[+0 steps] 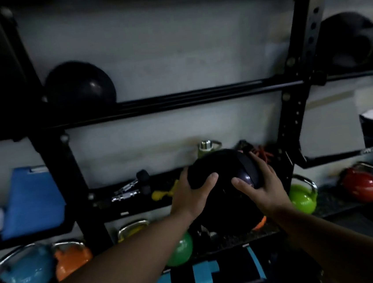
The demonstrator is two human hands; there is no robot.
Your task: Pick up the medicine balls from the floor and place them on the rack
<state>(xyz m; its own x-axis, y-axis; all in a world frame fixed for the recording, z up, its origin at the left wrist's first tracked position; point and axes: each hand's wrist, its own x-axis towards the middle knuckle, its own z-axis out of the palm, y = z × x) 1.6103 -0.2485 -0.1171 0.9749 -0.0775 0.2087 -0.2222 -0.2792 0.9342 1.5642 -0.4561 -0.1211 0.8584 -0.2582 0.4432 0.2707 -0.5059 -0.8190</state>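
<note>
I hold a black medicine ball (226,197) in both hands in front of the black rack (176,101), at the height of its middle shelf. My left hand (193,193) grips the ball's left side. My right hand (261,184) grips its right side, fingers spread over a purple patch. Another black medicine ball (79,85) rests on the upper shelf at the left. A third dark ball (350,41) sits on the upper shelf beyond the right upright.
The middle shelf carries a blue case (33,201), chrome dumbbells (130,188), a yellow object (163,193) and a bottle (206,148). Kettlebells in blue (26,271), orange (71,257), green (303,196) and red (362,182) fill the bottom level.
</note>
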